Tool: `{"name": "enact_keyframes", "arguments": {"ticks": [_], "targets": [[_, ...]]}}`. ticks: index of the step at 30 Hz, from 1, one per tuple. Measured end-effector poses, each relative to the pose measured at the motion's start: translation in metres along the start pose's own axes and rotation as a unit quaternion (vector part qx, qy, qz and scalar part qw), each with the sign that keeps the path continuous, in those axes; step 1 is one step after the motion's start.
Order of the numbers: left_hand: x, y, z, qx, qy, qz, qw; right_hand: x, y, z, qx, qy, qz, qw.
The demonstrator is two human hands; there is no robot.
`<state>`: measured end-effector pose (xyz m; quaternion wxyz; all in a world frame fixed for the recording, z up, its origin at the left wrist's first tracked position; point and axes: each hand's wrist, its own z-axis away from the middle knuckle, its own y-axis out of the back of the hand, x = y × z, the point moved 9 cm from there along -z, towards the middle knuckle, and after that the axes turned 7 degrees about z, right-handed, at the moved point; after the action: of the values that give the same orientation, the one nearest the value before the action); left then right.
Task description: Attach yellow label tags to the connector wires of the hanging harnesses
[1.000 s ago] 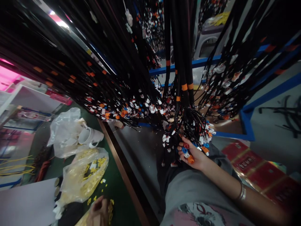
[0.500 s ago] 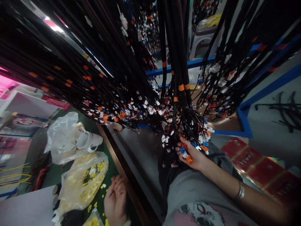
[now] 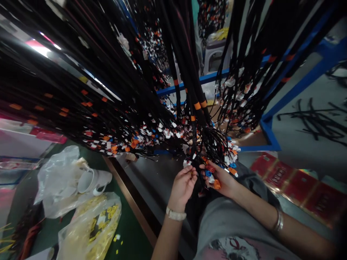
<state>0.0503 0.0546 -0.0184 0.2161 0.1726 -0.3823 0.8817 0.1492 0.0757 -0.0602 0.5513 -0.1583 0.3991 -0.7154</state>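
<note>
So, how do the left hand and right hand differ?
The left hand shows its back and wears a white wristband; the right hand lies palm up and wears silver bangles. The right hand cups coloured connectors; the left hand touches wire ends. Both reach the same black wire bundle.

A green-topped bench [image 3: 130, 238] with a brown edge strip [image 3: 127, 196] is carrying a crumpled clear plastic bag [image 3: 54, 180] and a white mug [image 3: 94, 180] lying on its side against it. Nearer the camera a bag of yellow pieces [image 3: 89, 227] is slumping on the green top, with a few loose yellow bits [image 3: 117, 237] scattered just beside it. The grey floor [image 3: 303, 144] on the right is bearing red cartons [image 3: 287, 184] and, well apart from them, a tangle of black cables [image 3: 314, 122].
</note>
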Motion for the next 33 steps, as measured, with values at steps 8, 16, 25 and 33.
{"name": "enact_keyframes", "arguments": {"ticks": [8, 16, 25, 33], "targets": [[-0.006, 0.026, -0.016, 0.012, 0.017, 0.015, 1.000, 0.000, -0.009, 0.001, -0.049, -0.007, -0.016, 0.999], [0.011, 0.022, -0.009, -0.044, 0.007, 0.002, 0.999, 0.008, -0.002, -0.009, 0.010, 0.028, 0.035, 0.999], [0.010, 0.022, -0.011, -0.062, 0.007, -0.028, 0.998, 0.009, 0.003, -0.014, 0.068, 0.022, 0.017, 0.997], [0.006, 0.025, -0.014, -0.056, 0.001, -0.067, 0.996, 0.014, 0.005, -0.020, 0.089, 0.013, 0.019, 0.996]]}}
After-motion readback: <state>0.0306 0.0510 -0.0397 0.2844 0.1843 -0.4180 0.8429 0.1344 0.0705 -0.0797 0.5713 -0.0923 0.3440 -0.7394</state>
